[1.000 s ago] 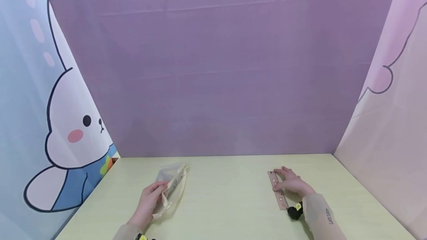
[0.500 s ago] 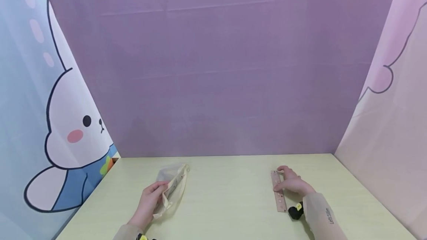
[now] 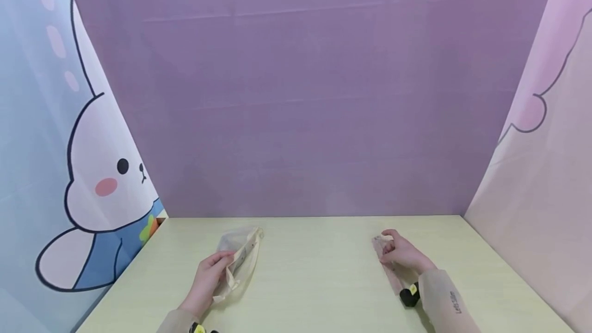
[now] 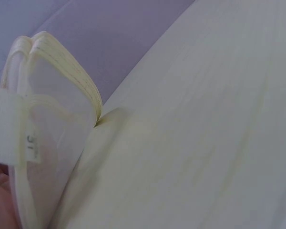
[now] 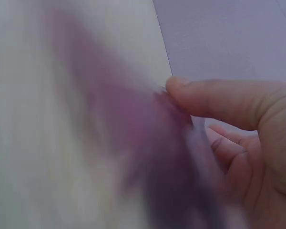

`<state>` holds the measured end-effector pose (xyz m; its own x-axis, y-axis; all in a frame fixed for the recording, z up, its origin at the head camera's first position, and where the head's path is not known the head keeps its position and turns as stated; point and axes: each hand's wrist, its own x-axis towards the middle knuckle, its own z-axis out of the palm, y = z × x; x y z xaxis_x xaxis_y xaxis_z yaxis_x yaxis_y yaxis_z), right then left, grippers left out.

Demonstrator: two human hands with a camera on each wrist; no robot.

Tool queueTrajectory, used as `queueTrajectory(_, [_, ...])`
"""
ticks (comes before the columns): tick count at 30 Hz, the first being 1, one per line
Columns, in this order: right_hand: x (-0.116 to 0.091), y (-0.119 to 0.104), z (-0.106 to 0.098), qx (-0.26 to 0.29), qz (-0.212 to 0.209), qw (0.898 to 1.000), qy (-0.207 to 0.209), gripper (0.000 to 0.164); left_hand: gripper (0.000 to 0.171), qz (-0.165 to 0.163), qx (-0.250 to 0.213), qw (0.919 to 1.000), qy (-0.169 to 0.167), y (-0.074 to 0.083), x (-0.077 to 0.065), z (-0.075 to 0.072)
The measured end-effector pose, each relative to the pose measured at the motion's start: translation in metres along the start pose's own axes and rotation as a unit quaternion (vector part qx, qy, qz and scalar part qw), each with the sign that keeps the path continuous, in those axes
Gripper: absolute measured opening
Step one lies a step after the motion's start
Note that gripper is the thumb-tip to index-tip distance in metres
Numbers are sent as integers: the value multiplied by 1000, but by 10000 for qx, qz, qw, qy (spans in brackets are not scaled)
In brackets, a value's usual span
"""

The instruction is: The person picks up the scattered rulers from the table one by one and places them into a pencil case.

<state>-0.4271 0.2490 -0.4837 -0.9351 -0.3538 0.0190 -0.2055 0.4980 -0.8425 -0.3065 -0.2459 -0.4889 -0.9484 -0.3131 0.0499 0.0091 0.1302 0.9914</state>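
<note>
At the left of the table in the head view, my left hand (image 3: 208,276) pinches the near side of a see-through pouch (image 3: 247,256) with cream edging. The left wrist view shows the pouch's bound edge (image 4: 69,67) and a white piece bearing dark characters beside it. Part of the pouch is hidden behind my fingers. To the right, my right hand (image 3: 407,253) holds a thin pink ruler (image 3: 390,275) between thumb and fingers. The ruler is tilted, and motion blurs it in the right wrist view. Whether its near end touches the table cannot be made out.
The pale wooden table (image 3: 319,271) spreads between both hands. A purple cloth (image 3: 296,117) hangs along its far edge. Printed curtains close off both sides, the left one showing a cartoon rabbit (image 3: 106,168). Each wrist wears a small black and yellow camera (image 3: 409,296).
My right hand, first touching the ruler on the table, has pinched it and tipped it out of its flat position. The left hand and pouch have stayed in place.
</note>
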Motion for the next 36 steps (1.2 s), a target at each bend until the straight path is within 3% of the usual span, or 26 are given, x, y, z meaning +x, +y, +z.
queueTrajectory(3, [-1,0,1,3,225,9994,254,69,33,-3,1,10000,-17,0,0,0])
queueTrajectory(8, [-2,1,2,-40,467,9958,787,34,32,-60,31,10000,-46,-1,1,-1])
queueTrajectory(11, [-1,3,-1,105,497,9944,930,23,32,-88,43,9999,-45,-2,2,-1])
queueTrajectory(15, [-1,8,-4,767,644,9910,885,22,32,-92,36,9999,-50,-2,3,-2])
queueTrajectory(21, [-4,11,-8,1967,893,9738,709,26,32,-32,37,10000,-43,-2,2,-1])
queueTrajectory(29, [-7,9,-10,2392,937,9637,728,27,32,-36,24,10000,-34,-1,2,0])
queueTrajectory(36, [-9,11,-16,3017,793,9484,573,25,31,-76,61,9999,-37,-2,2,-1])
